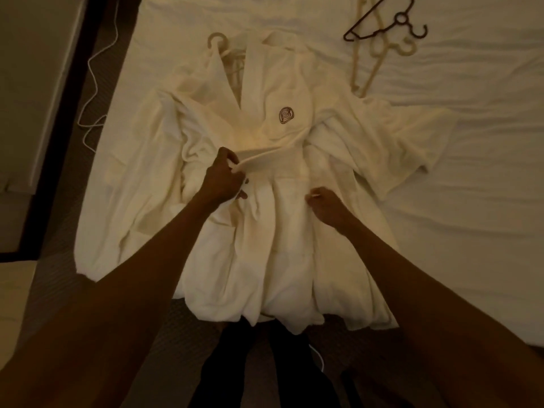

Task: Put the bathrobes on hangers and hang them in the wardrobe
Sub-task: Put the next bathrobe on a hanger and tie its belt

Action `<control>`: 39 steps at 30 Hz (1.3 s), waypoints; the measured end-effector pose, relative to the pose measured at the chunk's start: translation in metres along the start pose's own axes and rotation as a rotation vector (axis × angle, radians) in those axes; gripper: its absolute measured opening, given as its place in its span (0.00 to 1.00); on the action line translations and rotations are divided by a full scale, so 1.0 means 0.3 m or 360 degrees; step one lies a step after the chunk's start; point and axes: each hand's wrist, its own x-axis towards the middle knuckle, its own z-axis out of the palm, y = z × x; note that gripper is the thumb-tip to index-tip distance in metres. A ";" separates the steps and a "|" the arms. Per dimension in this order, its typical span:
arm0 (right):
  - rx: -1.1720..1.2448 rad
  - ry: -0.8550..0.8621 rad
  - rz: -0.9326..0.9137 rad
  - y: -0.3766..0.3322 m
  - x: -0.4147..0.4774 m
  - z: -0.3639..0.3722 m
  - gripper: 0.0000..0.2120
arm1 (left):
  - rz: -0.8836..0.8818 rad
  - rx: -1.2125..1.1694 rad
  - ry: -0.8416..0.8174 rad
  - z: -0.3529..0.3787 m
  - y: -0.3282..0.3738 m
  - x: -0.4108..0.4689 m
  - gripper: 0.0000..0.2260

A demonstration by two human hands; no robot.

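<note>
A white bathrobe with a round dark crest on its chest lies face up on the bed, its hem hanging over the near edge. A cream hanger sits inside its collar, hook showing at the top left. My left hand grips the robe's belt at the waist. My right hand pinches a fold of the robe's front just right of the middle.
The bed has a white sheet. A dark hanger and cream hangers lie at the upper right of the robe. A white cable runs along the dark floor at the left, beside a dark-framed panel.
</note>
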 end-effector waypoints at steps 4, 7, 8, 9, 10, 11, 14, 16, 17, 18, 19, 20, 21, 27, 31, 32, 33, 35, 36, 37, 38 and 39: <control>0.0402 -0.0201 0.0020 -0.014 -0.104 0.084 0.19 | 0.0152 0.0015 0.0007 0.131 -0.008 0.004 0.09; 0.0474 0.0007 0.0070 -0.010 -0.140 0.154 0.19 | 0.0217 0.0223 -0.0092 0.177 -0.030 0.017 0.14; 0.0527 0.0099 0.0134 0.000 -0.143 0.164 0.17 | 0.0244 0.0263 -0.0108 0.183 -0.039 0.024 0.15; 0.0618 0.0163 0.0199 0.010 -0.146 0.168 0.16 | 0.0267 0.0289 -0.0091 0.188 -0.044 0.028 0.15; 0.0716 0.0186 0.0248 0.023 -0.149 0.166 0.16 | 0.0302 0.0313 -0.0063 0.194 -0.042 0.029 0.13; 0.0800 0.0164 0.0253 0.031 -0.157 0.162 0.15 | 0.0326 0.0372 -0.0051 0.202 -0.035 0.024 0.10; 0.0669 0.0121 0.0132 0.066 -0.167 0.163 0.13 | 0.0362 0.0582 -0.0105 0.256 -0.028 -0.001 0.14; 0.0385 0.0264 0.0173 0.091 -0.162 0.158 0.18 | 0.0331 0.0748 -0.0102 0.298 -0.032 -0.015 0.26; 0.0275 0.0329 0.0240 0.104 -0.160 0.148 0.26 | 0.0314 0.0845 -0.0094 0.317 -0.037 -0.015 0.30; 0.0199 0.0321 0.0326 0.115 -0.162 0.135 0.31 | 0.0310 0.0951 -0.0090 0.335 -0.045 -0.009 0.34; 0.0125 0.0265 0.0375 0.132 -0.158 0.122 0.32 | 0.0305 0.1055 -0.0095 0.349 -0.050 -0.005 0.36; 0.0079 0.0165 0.0424 0.146 -0.158 0.107 0.30 | 0.0316 0.1125 -0.0095 0.359 -0.053 0.000 0.36; 0.0058 0.0066 0.0449 0.161 -0.158 0.093 0.26 | 0.0319 0.1148 -0.0093 0.362 -0.053 0.003 0.35; 0.0193 -0.0323 0.0467 0.190 -0.224 0.024 0.17 | 0.0343 0.1040 -0.0206 0.292 -0.050 -0.012 0.22; 0.0430 0.0008 0.0352 0.071 -0.322 -0.129 0.11 | 0.0297 0.0727 -0.0286 0.184 0.022 -0.073 0.15; 0.0554 0.0086 0.0388 0.018 -0.345 -0.176 0.11 | 0.0277 0.0631 -0.0311 0.145 0.049 -0.089 0.13; 0.0678 0.0120 0.0420 -0.035 -0.363 -0.224 0.12 | 0.0242 0.0527 -0.0353 0.100 0.081 -0.110 0.12; 0.0802 0.0064 0.0401 -0.159 -0.405 -0.315 0.14 | 0.0188 0.0356 -0.0462 -0.002 0.157 -0.157 0.13; 0.0802 0.0005 0.0360 -0.223 -0.425 -0.355 0.15 | 0.0181 0.0311 -0.0496 -0.053 0.199 -0.182 0.14; 0.0791 -0.0068 0.0319 -0.290 -0.447 -0.392 0.17 | 0.0179 0.0292 -0.0513 -0.108 0.248 -0.209 0.15; 0.0764 -0.0148 0.0292 -0.358 -0.473 -0.421 0.18 | 0.0182 0.0287 -0.0525 -0.163 0.297 -0.233 0.16; 0.0722 -0.0213 0.0258 -0.429 -0.503 -0.445 0.18 | 0.0188 0.0306 -0.0538 -0.220 0.349 -0.258 0.16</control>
